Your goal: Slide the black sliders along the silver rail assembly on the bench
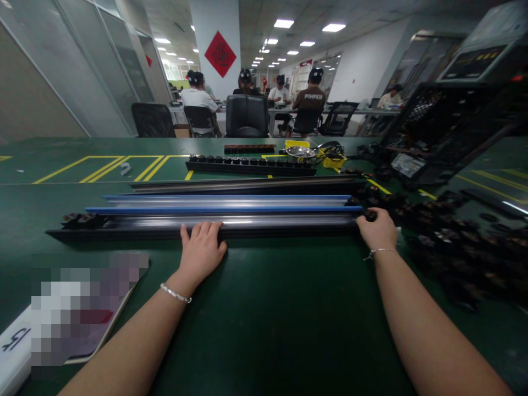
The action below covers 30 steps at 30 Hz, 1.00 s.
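Observation:
A long dark rail (pixel 264 224) lies across the green table in front of me, with two small black parts (pixel 78 219) seated at its left end. My left hand (pixel 202 250) rests on the rail's middle, fingers stretched flat over its near edge. My right hand (pixel 377 230) is at the rail's right end, fingers curled around a small black part there. Behind it lie a blue-edged rail (pixel 223 209), another blue one (pixel 226 198) and a dark one (pixel 243 185).
A heap of small black parts (pixel 454 231) spreads at the right. A black crate (pixel 445 126) and a machine stand behind it. A filled black strip (pixel 251 164), a metal bowl (pixel 300 152) and yellow trays sit farther back. A blurred card (pixel 78 308) lies near left. Several people sit at distant desks.

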Motion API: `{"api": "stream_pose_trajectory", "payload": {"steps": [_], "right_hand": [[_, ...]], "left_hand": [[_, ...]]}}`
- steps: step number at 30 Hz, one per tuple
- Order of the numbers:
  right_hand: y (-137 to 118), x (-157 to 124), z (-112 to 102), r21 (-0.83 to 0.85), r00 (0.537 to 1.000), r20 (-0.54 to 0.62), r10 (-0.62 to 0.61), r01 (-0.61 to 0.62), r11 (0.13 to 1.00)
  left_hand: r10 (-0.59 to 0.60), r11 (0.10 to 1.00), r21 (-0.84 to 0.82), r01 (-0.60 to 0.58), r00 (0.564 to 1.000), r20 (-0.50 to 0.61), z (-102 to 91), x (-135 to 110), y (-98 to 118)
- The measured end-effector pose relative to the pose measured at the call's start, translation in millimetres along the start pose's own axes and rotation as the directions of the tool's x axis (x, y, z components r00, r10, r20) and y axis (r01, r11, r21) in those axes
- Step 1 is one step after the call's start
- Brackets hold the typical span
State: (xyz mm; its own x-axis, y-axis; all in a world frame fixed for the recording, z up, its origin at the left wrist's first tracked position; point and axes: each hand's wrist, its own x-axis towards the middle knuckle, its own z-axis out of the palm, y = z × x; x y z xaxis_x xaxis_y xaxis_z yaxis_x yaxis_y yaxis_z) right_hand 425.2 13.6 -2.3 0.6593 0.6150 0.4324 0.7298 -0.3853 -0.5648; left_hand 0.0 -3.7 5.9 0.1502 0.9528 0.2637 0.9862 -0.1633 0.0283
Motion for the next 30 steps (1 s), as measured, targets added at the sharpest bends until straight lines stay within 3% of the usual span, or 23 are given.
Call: {"api": "stream_pose_trajectory", "payload": {"steps": [13,22,30], "right_hand": [[4.3,9.9,-13.8,-0.016,0.988,0.061,0.139,-0.139,0.99],[39.2,26.0,-21.2,-0.012,0.946,-0.019,0.324,-0.325,0.946],[35.6,19.5,-18.4,-0.157,0.978,-0.033,0.206,-0.209,0.965]], "left_hand": [[0.002,1.0,-0.001,-0.002,1.0,0.012,0.5,0.8,-1.4],[-0.001,1.0,0.011,0.001,1.0,0.006,2.2,1.1,-1.3],[0.002,1.0,0.023,-0.001,1.0,-0.015,6.3,1.3,-2.4]]}}
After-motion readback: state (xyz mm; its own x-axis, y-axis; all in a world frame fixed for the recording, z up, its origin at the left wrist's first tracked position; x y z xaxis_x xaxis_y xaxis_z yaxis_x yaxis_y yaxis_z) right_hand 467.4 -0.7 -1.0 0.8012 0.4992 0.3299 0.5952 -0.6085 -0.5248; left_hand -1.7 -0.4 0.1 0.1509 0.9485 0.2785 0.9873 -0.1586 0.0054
